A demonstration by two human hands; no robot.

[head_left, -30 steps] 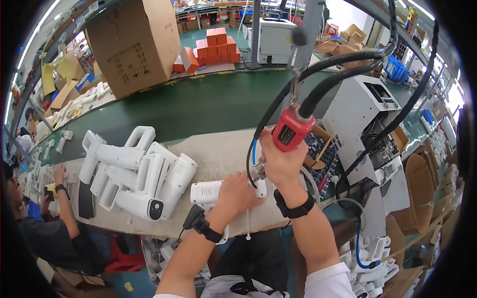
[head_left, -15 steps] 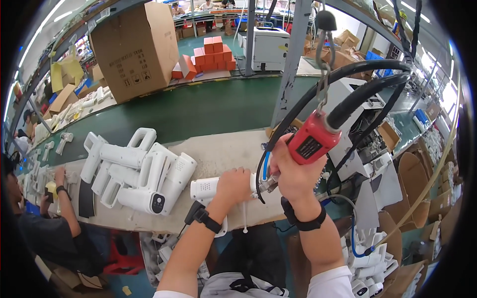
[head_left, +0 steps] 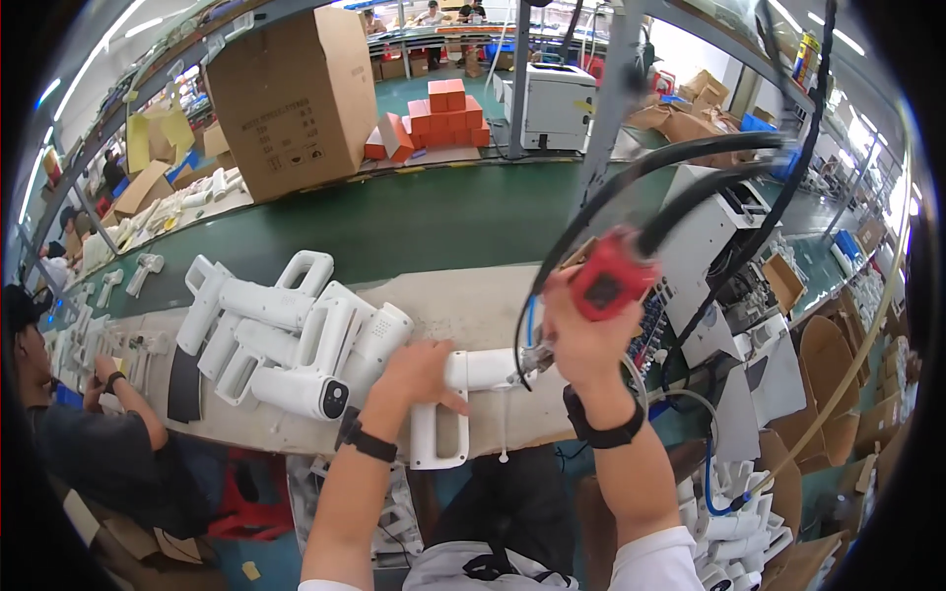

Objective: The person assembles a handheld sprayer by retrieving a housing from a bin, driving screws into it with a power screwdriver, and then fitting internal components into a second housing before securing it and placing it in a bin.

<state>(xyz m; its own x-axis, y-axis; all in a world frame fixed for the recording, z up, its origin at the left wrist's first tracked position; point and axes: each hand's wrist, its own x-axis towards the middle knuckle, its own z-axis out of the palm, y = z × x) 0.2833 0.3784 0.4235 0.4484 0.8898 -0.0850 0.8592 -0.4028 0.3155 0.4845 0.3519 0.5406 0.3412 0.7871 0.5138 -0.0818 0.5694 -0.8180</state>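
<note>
A white plastic handheld device with a loop handle (head_left: 481, 369) lies at the bench's front edge, its handle toward me. My left hand (head_left: 409, 379) is wrapped over its left end, with the thumb by the handle. My right hand (head_left: 586, 340) grips a red hanging power tool (head_left: 616, 274), blurred by motion. The tool's metal tip (head_left: 537, 357) is at the device's right end; contact cannot be made out. To the left of my left hand lies a pile of similar white devices (head_left: 286, 345).
Black hoses (head_left: 690, 153) arch over the tool. Beyond the bench runs a green conveyor (head_left: 443, 217), with a large carton (head_left: 296, 108) and orange boxes (head_left: 443, 118) behind it. A co-worker (head_left: 99, 443) sits at left. A bin of white parts (head_left: 734, 532) stands at lower right.
My left hand has shifted left on the device, exposing more of its body and its loop handle. The red tool has tilted slightly in my right hand. The whole view has shifted a little.
</note>
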